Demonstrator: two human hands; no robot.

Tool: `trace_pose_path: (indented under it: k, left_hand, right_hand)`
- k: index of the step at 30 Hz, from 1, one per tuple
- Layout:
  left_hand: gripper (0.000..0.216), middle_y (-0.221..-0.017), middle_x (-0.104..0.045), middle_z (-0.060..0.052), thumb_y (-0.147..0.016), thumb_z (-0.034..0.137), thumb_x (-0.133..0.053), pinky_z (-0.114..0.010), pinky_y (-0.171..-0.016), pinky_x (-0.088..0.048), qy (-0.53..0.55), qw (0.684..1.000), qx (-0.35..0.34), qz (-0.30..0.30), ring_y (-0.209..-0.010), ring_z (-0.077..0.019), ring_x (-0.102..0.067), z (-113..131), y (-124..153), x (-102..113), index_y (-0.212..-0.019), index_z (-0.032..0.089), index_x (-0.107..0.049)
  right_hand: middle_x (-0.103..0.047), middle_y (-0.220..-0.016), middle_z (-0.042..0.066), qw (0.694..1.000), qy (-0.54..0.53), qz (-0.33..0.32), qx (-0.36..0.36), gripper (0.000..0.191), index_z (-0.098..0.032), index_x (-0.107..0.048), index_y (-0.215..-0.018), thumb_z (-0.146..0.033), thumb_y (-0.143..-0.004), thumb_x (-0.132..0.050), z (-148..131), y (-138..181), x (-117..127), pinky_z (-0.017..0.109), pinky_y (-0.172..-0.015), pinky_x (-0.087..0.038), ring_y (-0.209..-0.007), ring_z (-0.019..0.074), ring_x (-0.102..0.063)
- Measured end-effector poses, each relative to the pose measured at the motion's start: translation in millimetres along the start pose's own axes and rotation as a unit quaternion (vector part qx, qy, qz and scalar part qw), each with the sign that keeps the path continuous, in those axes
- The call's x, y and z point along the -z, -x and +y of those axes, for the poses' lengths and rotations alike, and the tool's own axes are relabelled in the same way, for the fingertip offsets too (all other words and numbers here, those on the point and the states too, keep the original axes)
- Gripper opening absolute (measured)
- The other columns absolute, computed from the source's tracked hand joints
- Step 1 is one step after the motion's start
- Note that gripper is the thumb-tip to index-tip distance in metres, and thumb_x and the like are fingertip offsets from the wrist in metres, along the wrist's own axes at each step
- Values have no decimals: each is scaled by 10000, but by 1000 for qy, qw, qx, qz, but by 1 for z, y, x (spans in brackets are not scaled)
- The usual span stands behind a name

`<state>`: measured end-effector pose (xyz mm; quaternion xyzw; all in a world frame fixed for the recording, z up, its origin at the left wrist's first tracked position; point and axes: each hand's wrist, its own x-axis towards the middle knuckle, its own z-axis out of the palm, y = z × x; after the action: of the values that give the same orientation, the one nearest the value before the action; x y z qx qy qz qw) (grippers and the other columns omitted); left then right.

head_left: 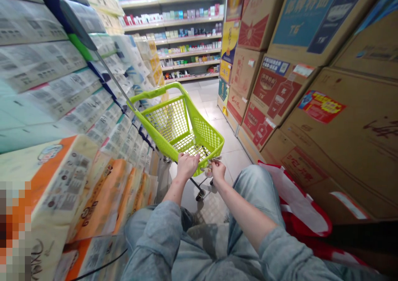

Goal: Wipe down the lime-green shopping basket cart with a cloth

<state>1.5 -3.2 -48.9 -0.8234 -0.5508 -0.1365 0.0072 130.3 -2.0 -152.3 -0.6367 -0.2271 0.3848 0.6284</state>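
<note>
A lime-green plastic shopping cart (157, 136) with a lattice basket stands in front of my knees. At its near edge is my left hand (188, 166), closed, with its fingers curled over the rim. My right hand (218, 169) is just to the right, beside the basket's near corner, its fingers pinched on a small crumpled greyish item (207, 171). What that item is, I cannot make out. The basket's floor shows through its lattice.
Stacked cardboard cartons (276, 88) line the right side. Wrapped paper packs (102, 194) are piled on the left, with a slanting pole (113, 77) before them. A red-and-white bag (298, 202) lies by my right leg. Product shelves (186, 38) stand at the back.
</note>
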Motion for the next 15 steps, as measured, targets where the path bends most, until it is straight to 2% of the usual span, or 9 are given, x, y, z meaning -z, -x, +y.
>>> trace_pose_path:
  k: [6, 11, 15]
  left_hand:
    - [533, -741, -717, -56, -972, 319, -228, -374, -828, -298, -37, 999, -18, 12, -731, -166, -547, -2, 4, 0, -693, 193, -664]
    - [483, -745, -713, -74, -960, 325, -274, -385, -832, -299, -31, 999, 1, 6, -753, -178, -562, 5, 1, 2, -706, 187, -660]
    - [540, -744, -712, -83, -966, 358, -243, -390, -837, -293, -18, 1000, 9, -2, -773, -181, -571, 10, -4, -1, -668, 184, -659]
  right_hand:
    - [-599, -526, -40, 997, -45, -24, -65, 72, -164, -585, -644, -227, -610, -593, 6, 11, -1, 207, -510, -452, -524, 115, -563]
    - [-598, -520, -35, 989, -60, -54, -125, 69, -176, -548, -661, -227, -661, -595, 3, 0, -1, 224, -491, -484, -474, 114, -576]
    - [-543, -453, -42, 986, -34, -66, -151, 113, -183, -525, -631, -257, -703, -571, 1, -14, 1, 233, -416, -460, -400, 122, -545]
